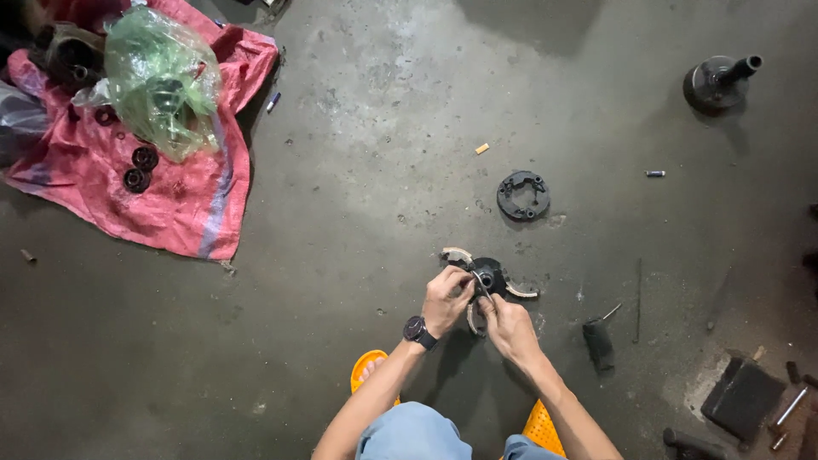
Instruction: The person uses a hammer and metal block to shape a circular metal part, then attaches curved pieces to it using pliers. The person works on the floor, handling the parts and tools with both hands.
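Below, a stained grey concrete floor (366, 170) fills the workshop view, with a crumpled pink cloth (170, 183) at upper left carrying a green plastic bag (162, 77) and dark rings. A round black plate (522, 195) lies near the centre. Just beneath it, a black metal hub with curved pale shoes (492, 277) rests on the floor, gripped by the left hand (446, 298), while the right hand (509, 328) pinches a thin tool against it.
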